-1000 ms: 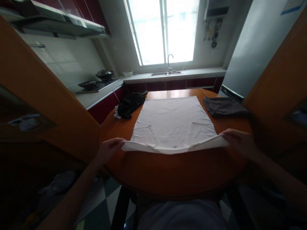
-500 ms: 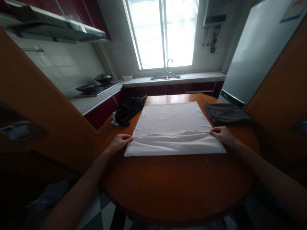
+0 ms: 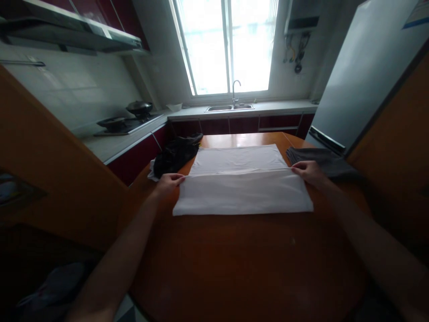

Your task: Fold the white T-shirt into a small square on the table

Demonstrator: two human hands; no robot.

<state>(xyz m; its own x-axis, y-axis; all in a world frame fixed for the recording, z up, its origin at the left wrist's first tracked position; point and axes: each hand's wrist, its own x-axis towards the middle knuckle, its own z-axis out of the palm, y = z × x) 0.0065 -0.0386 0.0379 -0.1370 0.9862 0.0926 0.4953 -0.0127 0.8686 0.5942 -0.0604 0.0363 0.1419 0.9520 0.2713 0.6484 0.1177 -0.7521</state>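
A white garment (image 3: 241, 188) lies flat on the round orange-brown table (image 3: 234, 259), its near part folded over toward the far side. My left hand (image 3: 169, 182) pinches the left corner of the folded edge. My right hand (image 3: 308, 171) pinches the right corner of that same edge. The fold line runs straight between my two hands, and a strip of the lower layer shows beyond it.
A dark crumpled garment (image 3: 174, 156) sits at the table's far left. A folded grey-brown cloth (image 3: 321, 160) lies at the far right. Behind are a counter with a sink (image 3: 229, 107), a stove with pans (image 3: 124, 120), and a tall fridge (image 3: 362, 76) on the right.
Both hands lifted the garment's near edge and carried it away from me over the rest, so the fold now reaches further toward the far side.
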